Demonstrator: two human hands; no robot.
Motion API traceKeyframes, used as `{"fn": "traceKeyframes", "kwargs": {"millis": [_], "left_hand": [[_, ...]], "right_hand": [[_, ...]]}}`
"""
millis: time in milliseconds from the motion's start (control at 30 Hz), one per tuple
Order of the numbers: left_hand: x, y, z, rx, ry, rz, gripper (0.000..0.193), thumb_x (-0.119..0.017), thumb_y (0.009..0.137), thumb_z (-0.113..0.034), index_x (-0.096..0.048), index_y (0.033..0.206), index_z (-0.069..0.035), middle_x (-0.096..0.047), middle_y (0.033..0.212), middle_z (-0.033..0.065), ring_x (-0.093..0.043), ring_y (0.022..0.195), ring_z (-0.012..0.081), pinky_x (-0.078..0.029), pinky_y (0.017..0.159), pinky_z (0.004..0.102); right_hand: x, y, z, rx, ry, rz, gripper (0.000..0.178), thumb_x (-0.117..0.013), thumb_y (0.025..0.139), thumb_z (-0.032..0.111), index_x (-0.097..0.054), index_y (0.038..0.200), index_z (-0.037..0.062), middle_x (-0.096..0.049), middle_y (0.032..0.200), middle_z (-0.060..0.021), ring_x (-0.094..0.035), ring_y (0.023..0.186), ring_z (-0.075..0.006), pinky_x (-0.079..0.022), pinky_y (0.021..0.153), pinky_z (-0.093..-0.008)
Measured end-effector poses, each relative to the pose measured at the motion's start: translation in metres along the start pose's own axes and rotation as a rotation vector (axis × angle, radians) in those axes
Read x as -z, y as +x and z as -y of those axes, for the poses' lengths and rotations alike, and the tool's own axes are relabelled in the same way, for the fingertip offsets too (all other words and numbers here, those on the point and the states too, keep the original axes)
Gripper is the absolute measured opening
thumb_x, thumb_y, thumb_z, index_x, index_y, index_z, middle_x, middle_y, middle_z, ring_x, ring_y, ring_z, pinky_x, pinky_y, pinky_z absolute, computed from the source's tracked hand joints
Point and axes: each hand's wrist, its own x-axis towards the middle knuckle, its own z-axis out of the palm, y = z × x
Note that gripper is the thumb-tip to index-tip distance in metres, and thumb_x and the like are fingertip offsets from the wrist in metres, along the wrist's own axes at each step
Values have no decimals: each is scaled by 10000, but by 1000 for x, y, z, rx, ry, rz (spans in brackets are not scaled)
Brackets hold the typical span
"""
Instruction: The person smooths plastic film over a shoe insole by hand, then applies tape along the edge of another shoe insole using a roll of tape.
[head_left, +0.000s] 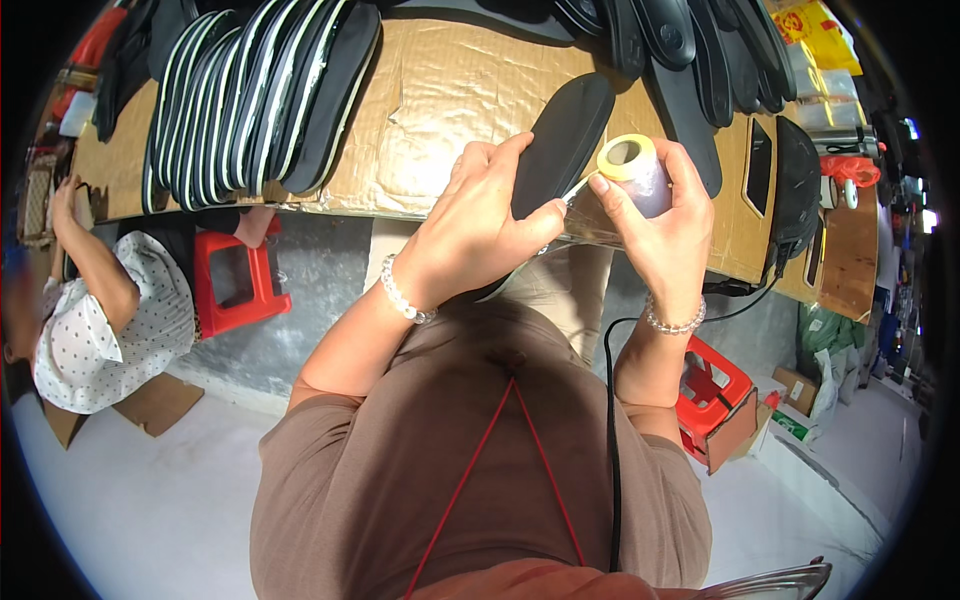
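My left hand (pixel 480 220) is closed around a black shoe sole (pixel 570 125), which tilts up over the front edge of the table. Its thumb lies near the sole's right edge, beside a narrow strip of clear film (pixel 578 188). To the right, my right hand (pixel 668 225) grips a small roll of clear stretch film (pixel 650 190) with a yellow-rimmed core facing up. The film runs from the roll toward the sole. The lower end of the sole is mostly hidden behind my left hand.
A row of black soles with white edges (pixel 250 100) stands at the left of the cardboard-covered table (pixel 430 80). More black soles (pixel 700 70) lie at the back right. A phone (pixel 758 168) and a black cap-like object (pixel 795 185) are at the right. A co-worker (pixel 115 320) sits left, near a red stool (pixel 238 275).
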Motion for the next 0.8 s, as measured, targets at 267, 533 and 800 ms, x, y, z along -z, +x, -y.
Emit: {"fn": "traceKeyframes", "kwargs": {"millis": [267,533,800], "left_hand": [[-2,-1,2,-39,50,-30,693,-693,898,-276,-470,1456,68,-571,1230,262,-590,1138,373,-473,1024,402],[-5,-1,3,-75,95,-53,708,-701,892,-269,-459,1447,97,-568,1227,276,-583,1138,385,-473,1024,409],[-8,-1,3,-37,137,-44,674,-699,890,-267,-488,1398,122,-586,1188,284,-595,1127,415,-481,1006,433]], "right_hand": [[-9,-2,9,42,-155,-87,455,-890,737,221,-665,1079,21,-691,950,-173,-701,853,-355,-556,769,-422],[-7,-3,17,-1,-229,-82,456,-868,747,252,-667,1074,5,-685,958,-195,-693,869,-384,-553,770,-446],[-9,-3,19,-40,-303,-52,430,-854,754,253,-669,1053,6,-686,945,-198,-692,872,-395,-553,770,-460]]}}
